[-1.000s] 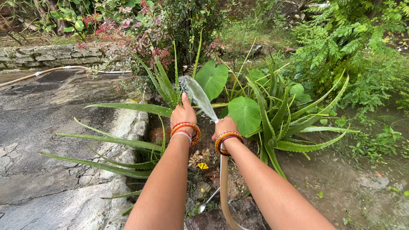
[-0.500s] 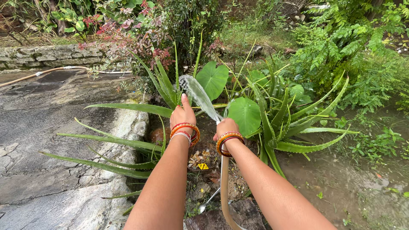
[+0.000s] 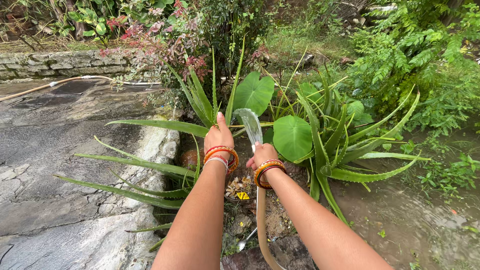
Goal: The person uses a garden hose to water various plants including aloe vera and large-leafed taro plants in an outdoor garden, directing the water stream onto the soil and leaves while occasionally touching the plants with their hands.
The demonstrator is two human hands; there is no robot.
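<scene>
Your right hand (image 3: pixel 263 153) was closed round the end of the hose (image 3: pixel 259 220), fingers wrapped tight, thumb side toward the nozzle. The hose ran down from your fist between your two forearms and left the bottom edge of the view. A jet of water (image 3: pixel 250 124) rose from the fist, arching up and slightly left, in front of the aloe leaves.

Your left hand (image 3: pixel 218 134) was just beside the right, apart from the hose, with the fingers curled loosely and one finger pointing up near the base of the jet. Whether it held anything, you could not tell from this angle. Both wrists carried orange and red bangles (image 3: pixel 267 168).

Below the hands sat a small basket (image 3: pixel 239 187) with pale scraps and a yellow bit inside, on the wet soil between the plants. A metal spoon (image 3: pixel 246 239) lay on the ground near the hose, lower down.

Aloe plants (image 3: pixel 330 145) spread to the right and left of your arms, with broad round leaves (image 3: pixel 293 136) between them. A flat wet stone slab (image 3: pixel 60 150) filled the left side, with a second hose (image 3: pixel 50 84) lying along its far edge under a low stone wall (image 3: pixel 55 62). Muddy standing water (image 3: pixel 410 215) lay at the lower right.
</scene>
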